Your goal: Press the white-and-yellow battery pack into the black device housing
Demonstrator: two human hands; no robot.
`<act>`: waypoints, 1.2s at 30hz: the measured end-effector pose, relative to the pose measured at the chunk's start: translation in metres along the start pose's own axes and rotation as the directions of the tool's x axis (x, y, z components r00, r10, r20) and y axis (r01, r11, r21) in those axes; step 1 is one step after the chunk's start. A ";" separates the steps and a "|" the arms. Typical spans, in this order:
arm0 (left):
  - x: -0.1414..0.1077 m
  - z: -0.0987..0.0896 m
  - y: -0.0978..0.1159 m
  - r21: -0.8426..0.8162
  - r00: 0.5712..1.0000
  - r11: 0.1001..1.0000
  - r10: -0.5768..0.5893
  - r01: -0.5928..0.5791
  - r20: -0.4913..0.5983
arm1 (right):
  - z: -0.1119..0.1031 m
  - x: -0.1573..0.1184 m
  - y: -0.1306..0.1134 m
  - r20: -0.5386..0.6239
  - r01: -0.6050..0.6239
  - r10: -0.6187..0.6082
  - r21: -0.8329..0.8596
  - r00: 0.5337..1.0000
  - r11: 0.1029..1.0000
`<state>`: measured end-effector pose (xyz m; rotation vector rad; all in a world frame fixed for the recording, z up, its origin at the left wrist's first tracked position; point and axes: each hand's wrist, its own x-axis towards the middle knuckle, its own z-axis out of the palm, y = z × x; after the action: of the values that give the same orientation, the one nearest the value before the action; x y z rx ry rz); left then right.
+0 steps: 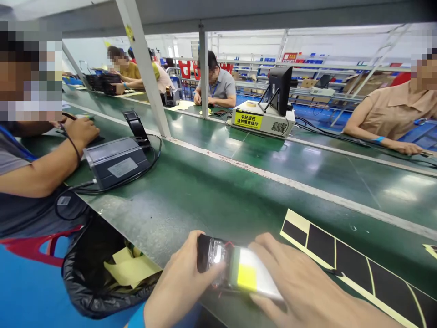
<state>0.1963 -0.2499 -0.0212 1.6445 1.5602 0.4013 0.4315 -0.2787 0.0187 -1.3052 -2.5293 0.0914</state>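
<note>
My left hand (pixel 184 269) and my right hand (pixel 300 278) hold a flat silver pouch battery (pixel 256 273) between them, low in the view above the green workbench (pixel 218 214). A square of yellow tape sits on the battery's face. At the end in my left hand is a small circuit board (pixel 215 257) with a black cover and a thin red wire. To the right of my right hand, a yellow backing sheet with black adhesive pads (pixel 344 264) lies on the bench.
A black garbage bag with yellow backing scraps (pixel 92 278) hangs at the bench's left edge. A co-worker's arm (pixel 44 159) rests beside a black cabled box (pixel 116 161). A white machine with a monitor (pixel 262 120) stands across the bench, among further co-workers and steel posts.
</note>
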 end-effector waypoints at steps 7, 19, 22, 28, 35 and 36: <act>0.001 -0.023 0.002 0.071 0.961 0.959 0.270 -0.274 0.063 | 0.015 -0.001 0.016 0.185 -0.067 0.047 0.101 0.982 0.993; 0.011 -0.019 0.011 0.117 0.888 0.903 0.372 -0.414 0.272 | 0.003 -0.001 0.010 0.155 -0.072 0.015 0.368 0.988 0.927; 0.010 -0.018 0.009 0.120 0.876 0.890 0.397 -0.440 0.274 | 0.018 -0.007 0.013 0.065 -0.032 0.009 0.354 0.998 0.935; 0.008 -0.014 0.005 0.076 0.855 0.870 0.459 -0.488 0.241 | 0.033 -0.012 0.013 -0.049 -0.003 0.019 0.316 0.999 0.949; 0.006 -0.005 0.004 0.053 0.845 0.850 0.512 -0.525 0.156 | 0.040 -0.021 0.006 -0.120 -0.003 0.036 0.263 0.992 0.965; 0.006 -0.005 0.004 0.046 0.845 0.850 0.514 -0.525 0.148 | 0.040 -0.023 0.005 -0.114 -0.014 0.045 0.258 0.992 0.966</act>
<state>0.1971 -0.2422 -0.0170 2.1160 1.0241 0.5012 0.4365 -0.2912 -0.0261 -1.2081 -2.3077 0.3264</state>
